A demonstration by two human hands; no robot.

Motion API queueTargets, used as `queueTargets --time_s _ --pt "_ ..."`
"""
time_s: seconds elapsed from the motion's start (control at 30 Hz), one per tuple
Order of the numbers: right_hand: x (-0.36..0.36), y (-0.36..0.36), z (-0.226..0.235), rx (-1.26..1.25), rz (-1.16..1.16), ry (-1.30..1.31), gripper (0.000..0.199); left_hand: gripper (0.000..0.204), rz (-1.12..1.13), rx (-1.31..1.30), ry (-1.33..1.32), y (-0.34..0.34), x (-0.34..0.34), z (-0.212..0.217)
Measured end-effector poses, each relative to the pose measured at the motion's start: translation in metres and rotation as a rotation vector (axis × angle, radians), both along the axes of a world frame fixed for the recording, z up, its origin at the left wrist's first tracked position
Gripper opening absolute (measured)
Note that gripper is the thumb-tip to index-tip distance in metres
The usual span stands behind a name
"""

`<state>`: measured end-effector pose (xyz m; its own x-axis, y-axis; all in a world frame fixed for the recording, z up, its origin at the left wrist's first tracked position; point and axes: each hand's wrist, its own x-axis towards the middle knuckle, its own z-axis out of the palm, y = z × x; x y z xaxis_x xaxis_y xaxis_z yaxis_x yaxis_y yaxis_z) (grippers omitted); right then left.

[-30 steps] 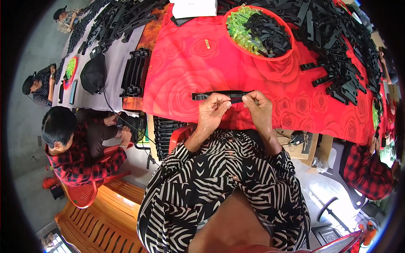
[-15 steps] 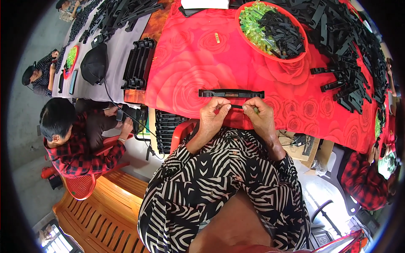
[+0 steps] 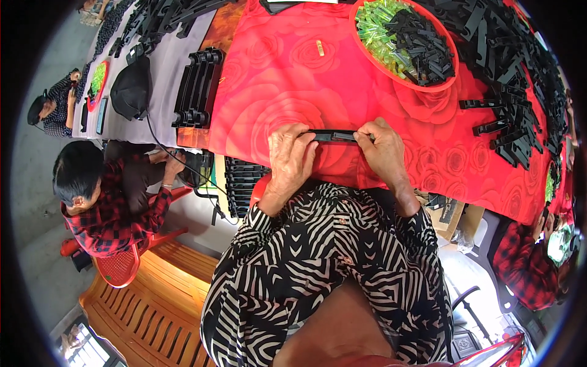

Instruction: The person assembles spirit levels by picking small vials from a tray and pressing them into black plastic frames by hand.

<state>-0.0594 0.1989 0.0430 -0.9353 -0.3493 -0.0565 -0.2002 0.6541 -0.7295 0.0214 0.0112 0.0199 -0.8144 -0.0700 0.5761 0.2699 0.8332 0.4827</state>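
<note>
A long, narrow black plastic part (image 3: 334, 136) lies level on the red rose-patterned tablecloth (image 3: 257, 73), just in front of me. My left hand (image 3: 289, 156) grips its left end with fingers curled over it. At the other end, my right hand (image 3: 384, 151) pinches it between thumb and fingers. The middle of the part shows between both hands, with a recessed section. Its ends are covered by my fingers. Whether a smaller strip sits in the part, I cannot tell.
A red-rimmed basin (image 3: 428, 88) of green-yellow and black small pieces stands at the far right, beside a heap of black parts (image 3: 504, 110). A small gold-coloured piece (image 3: 320, 48) lies farther back. Stacked black parts (image 3: 199, 88) and a black cap (image 3: 131, 90) are left. A co-worker (image 3: 116, 208) sits at left.
Both hands moved from a small dark strip held near the table edge up to the long black part, and now grip its two ends. The small strip no longer shows.
</note>
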Motion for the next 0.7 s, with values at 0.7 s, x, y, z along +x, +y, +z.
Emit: queueTargets --time_s 0.7 --pt "-0.014 -0.008 0.008 0.232 0.227 0.057 0.013 0.030 -0.085 -0.042 -0.113 0.009 -0.004 -0.016"
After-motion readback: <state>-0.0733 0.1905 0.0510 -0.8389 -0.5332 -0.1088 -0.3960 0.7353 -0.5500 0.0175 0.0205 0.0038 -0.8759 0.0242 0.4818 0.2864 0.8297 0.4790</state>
